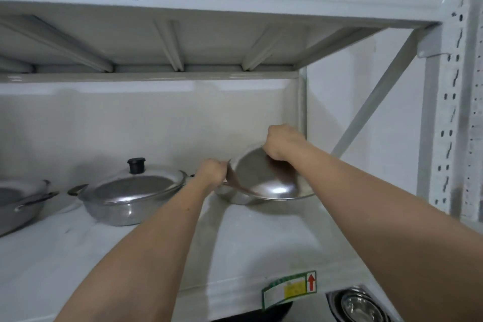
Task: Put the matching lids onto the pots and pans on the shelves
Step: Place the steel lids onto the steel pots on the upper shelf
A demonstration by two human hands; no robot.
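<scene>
A shiny steel lid (264,178) lies tilted over a steel pan (235,197) at the back right of the white shelf (256,238). My right hand (283,142) grips the lid at its top, where the knob is hidden under my fingers. My left hand (211,172) holds the lid's left rim. To the left stands a steel pot (122,206) that wears its lid (138,185) with a black knob (136,165). At the far left edge a grey wok (18,204) sits uncovered.
The shelf above (209,5) hangs low over the pots. A diagonal brace (376,97) and a perforated upright (454,102) stand at the right. Below the shelf front, stacked steel bowls (358,306) and a dark pan (261,315) show.
</scene>
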